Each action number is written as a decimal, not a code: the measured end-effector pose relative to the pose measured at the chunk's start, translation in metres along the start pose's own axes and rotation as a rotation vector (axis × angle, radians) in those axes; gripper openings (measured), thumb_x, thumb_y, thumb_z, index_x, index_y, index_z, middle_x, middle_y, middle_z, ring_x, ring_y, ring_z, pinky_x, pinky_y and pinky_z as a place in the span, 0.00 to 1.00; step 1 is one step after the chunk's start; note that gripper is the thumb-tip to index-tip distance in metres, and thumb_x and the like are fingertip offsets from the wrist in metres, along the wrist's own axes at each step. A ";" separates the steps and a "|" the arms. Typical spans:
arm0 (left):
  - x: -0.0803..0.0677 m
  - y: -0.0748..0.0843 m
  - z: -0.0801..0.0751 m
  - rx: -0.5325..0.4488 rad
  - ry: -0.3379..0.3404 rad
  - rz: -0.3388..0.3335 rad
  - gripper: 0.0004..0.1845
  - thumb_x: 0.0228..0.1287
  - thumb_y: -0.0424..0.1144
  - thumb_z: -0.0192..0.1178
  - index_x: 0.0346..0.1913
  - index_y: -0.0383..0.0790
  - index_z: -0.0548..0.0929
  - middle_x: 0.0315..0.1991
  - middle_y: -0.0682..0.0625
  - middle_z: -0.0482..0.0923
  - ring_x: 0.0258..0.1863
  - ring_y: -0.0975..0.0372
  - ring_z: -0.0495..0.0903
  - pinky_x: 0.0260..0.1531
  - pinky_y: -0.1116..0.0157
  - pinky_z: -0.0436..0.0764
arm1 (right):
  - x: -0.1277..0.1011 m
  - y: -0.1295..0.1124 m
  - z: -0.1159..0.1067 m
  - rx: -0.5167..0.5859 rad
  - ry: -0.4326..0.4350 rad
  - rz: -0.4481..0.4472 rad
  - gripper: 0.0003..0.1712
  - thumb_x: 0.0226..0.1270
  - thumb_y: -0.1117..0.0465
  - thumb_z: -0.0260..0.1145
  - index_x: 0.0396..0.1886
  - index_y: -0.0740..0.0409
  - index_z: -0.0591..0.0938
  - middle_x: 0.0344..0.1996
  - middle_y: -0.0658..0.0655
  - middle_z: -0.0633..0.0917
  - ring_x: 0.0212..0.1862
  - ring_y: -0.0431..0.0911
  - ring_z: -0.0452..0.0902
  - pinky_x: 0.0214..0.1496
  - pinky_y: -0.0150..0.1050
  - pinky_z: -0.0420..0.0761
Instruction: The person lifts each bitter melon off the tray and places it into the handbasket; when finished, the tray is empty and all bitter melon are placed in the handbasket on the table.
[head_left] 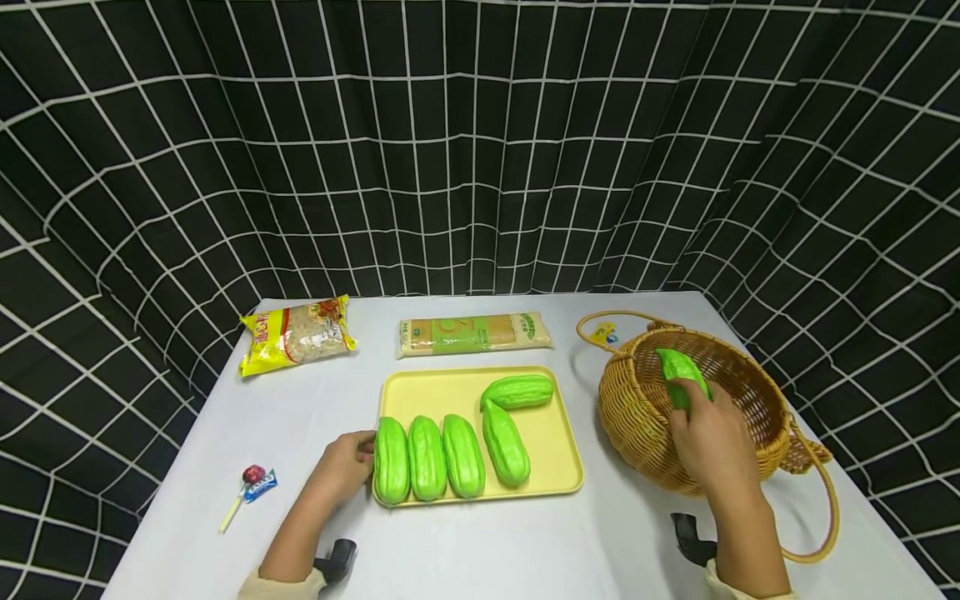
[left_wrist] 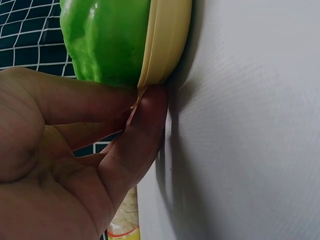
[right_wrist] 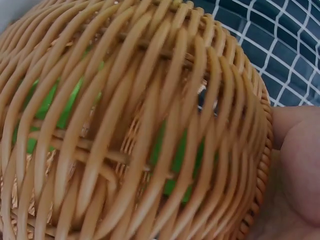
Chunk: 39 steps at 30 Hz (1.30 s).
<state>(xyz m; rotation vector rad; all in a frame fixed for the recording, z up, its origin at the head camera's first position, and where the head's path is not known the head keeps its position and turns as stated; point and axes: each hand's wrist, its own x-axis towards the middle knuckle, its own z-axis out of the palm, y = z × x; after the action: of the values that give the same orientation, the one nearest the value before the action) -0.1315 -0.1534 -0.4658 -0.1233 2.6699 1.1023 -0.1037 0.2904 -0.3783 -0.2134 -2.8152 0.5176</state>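
Note:
My left hand (head_left: 347, 469) pinches the left rim of a yellow tray (head_left: 442, 387) between thumb and finger; the left wrist view shows the tray's edge (left_wrist: 167, 40) between the fingertips. Several glossy green bitter melons (head_left: 426, 458) lie on the tray, some side by side on the left and two touching on the right. At the mouth of a round wicker basket (head_left: 641, 425), my right hand (head_left: 716, 437) grips another bitter melon (head_left: 681, 371) by its near part. Green patches show through the weave of the basket (right_wrist: 135, 75) in the right wrist view; what they are is partly hidden.
A clear-and-yellow bag (head_left: 298, 335) lies at the back left and a noodle packet (head_left: 474, 334) behind the tray. A lollipop (head_left: 252, 474) and a blue wrapped candy (head_left: 261, 485) sit at left. One basket handle (head_left: 831, 517) spreads onto the table at right; a small yellow-blue packet (head_left: 604, 334) lies behind.

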 end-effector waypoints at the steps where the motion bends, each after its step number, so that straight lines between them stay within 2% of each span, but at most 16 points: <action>1: 0.000 0.000 0.000 -0.001 0.000 -0.004 0.25 0.62 0.24 0.55 0.63 0.24 0.71 0.46 0.41 0.82 0.40 0.57 0.81 0.40 0.57 0.82 | 0.000 0.000 0.000 -0.012 -0.016 0.002 0.24 0.69 0.64 0.46 0.63 0.63 0.72 0.60 0.81 0.66 0.54 0.78 0.65 0.42 0.71 0.70; 5: -0.001 0.000 0.000 -0.001 -0.001 -0.018 0.25 0.62 0.25 0.55 0.63 0.25 0.71 0.47 0.40 0.82 0.41 0.56 0.81 0.42 0.56 0.82 | 0.000 -0.001 0.000 -0.060 -0.074 0.010 0.25 0.70 0.63 0.41 0.61 0.63 0.73 0.59 0.81 0.67 0.53 0.78 0.66 0.45 0.72 0.70; 11: -0.002 -0.001 0.001 -0.007 0.008 -0.015 0.24 0.62 0.25 0.55 0.63 0.25 0.71 0.46 0.41 0.82 0.40 0.57 0.81 0.40 0.57 0.82 | 0.001 -0.001 0.000 -0.094 -0.144 0.021 0.27 0.72 0.61 0.37 0.62 0.64 0.73 0.63 0.80 0.64 0.58 0.79 0.63 0.50 0.74 0.67; 17: -0.002 -0.001 0.002 -0.008 0.007 -0.017 0.24 0.62 0.25 0.55 0.63 0.25 0.72 0.46 0.41 0.82 0.40 0.56 0.81 0.40 0.57 0.82 | 0.000 0.001 0.001 -0.090 -0.129 0.002 0.25 0.73 0.61 0.39 0.60 0.64 0.75 0.63 0.76 0.68 0.59 0.76 0.65 0.49 0.74 0.68; 21: -0.002 -0.001 0.002 -0.013 0.004 -0.026 0.24 0.62 0.25 0.55 0.63 0.25 0.71 0.46 0.40 0.82 0.39 0.57 0.81 0.39 0.58 0.82 | -0.002 0.000 0.003 -0.062 -0.048 -0.014 0.24 0.72 0.63 0.41 0.58 0.65 0.75 0.62 0.72 0.71 0.59 0.73 0.66 0.50 0.72 0.68; 24: -0.003 0.000 0.002 -0.012 0.004 -0.027 0.24 0.62 0.25 0.54 0.63 0.25 0.71 0.46 0.40 0.82 0.39 0.57 0.81 0.39 0.58 0.83 | -0.005 -0.005 0.006 0.014 0.090 -0.062 0.23 0.69 0.67 0.42 0.57 0.68 0.76 0.61 0.75 0.71 0.62 0.73 0.64 0.57 0.71 0.65; 26: -0.002 0.000 0.002 -0.011 0.004 -0.025 0.24 0.62 0.25 0.55 0.63 0.25 0.71 0.46 0.41 0.82 0.39 0.57 0.81 0.39 0.58 0.82 | -0.005 -0.012 0.010 0.087 0.208 -0.140 0.21 0.66 0.71 0.45 0.55 0.69 0.77 0.60 0.75 0.72 0.62 0.72 0.64 0.60 0.68 0.64; 28: -0.003 0.000 0.002 -0.010 0.003 -0.027 0.24 0.62 0.25 0.55 0.63 0.25 0.71 0.46 0.41 0.82 0.39 0.57 0.82 0.38 0.59 0.83 | -0.006 -0.023 0.016 0.167 0.309 -0.254 0.21 0.62 0.74 0.48 0.52 0.71 0.78 0.58 0.74 0.73 0.61 0.70 0.65 0.61 0.65 0.64; 30: -0.003 0.001 0.001 -0.010 0.001 -0.026 0.24 0.63 0.25 0.55 0.63 0.25 0.71 0.46 0.41 0.82 0.39 0.57 0.81 0.38 0.59 0.83 | -0.008 -0.036 0.022 0.242 0.354 -0.376 0.21 0.57 0.76 0.51 0.50 0.71 0.79 0.56 0.72 0.76 0.59 0.67 0.67 0.59 0.60 0.66; 31: -0.002 0.001 0.001 -0.008 0.001 -0.025 0.24 0.63 0.25 0.55 0.63 0.25 0.71 0.46 0.41 0.81 0.39 0.57 0.81 0.38 0.59 0.83 | -0.010 -0.043 0.026 0.270 0.337 -0.419 0.20 0.56 0.76 0.53 0.50 0.70 0.79 0.56 0.70 0.77 0.59 0.65 0.68 0.58 0.59 0.67; 33: -0.002 0.002 0.001 -0.006 0.001 -0.024 0.24 0.63 0.25 0.55 0.63 0.25 0.71 0.46 0.41 0.81 0.39 0.57 0.81 0.38 0.59 0.83 | -0.015 -0.059 0.035 0.285 0.253 -0.482 0.20 0.58 0.74 0.56 0.51 0.67 0.79 0.55 0.66 0.78 0.59 0.61 0.70 0.59 0.57 0.70; 36: -0.002 0.003 0.000 0.003 0.007 -0.024 0.24 0.63 0.25 0.54 0.63 0.25 0.71 0.46 0.41 0.81 0.41 0.56 0.81 0.40 0.58 0.82 | -0.025 -0.079 0.052 0.237 0.029 -0.502 0.21 0.64 0.68 0.61 0.58 0.59 0.77 0.58 0.60 0.77 0.61 0.56 0.71 0.60 0.55 0.73; 39: -0.003 0.003 0.000 0.009 0.009 -0.011 0.24 0.63 0.24 0.54 0.63 0.25 0.71 0.47 0.41 0.81 0.42 0.55 0.81 0.41 0.57 0.82 | -0.034 -0.094 0.070 0.158 -0.200 -0.488 0.24 0.68 0.61 0.62 0.64 0.54 0.74 0.62 0.58 0.75 0.63 0.55 0.71 0.59 0.55 0.76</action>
<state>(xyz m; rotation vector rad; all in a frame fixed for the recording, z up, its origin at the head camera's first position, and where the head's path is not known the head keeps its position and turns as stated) -0.1295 -0.1515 -0.4635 -0.1417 2.6780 1.0893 -0.1007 0.1742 -0.4144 0.5708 -2.8434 0.6642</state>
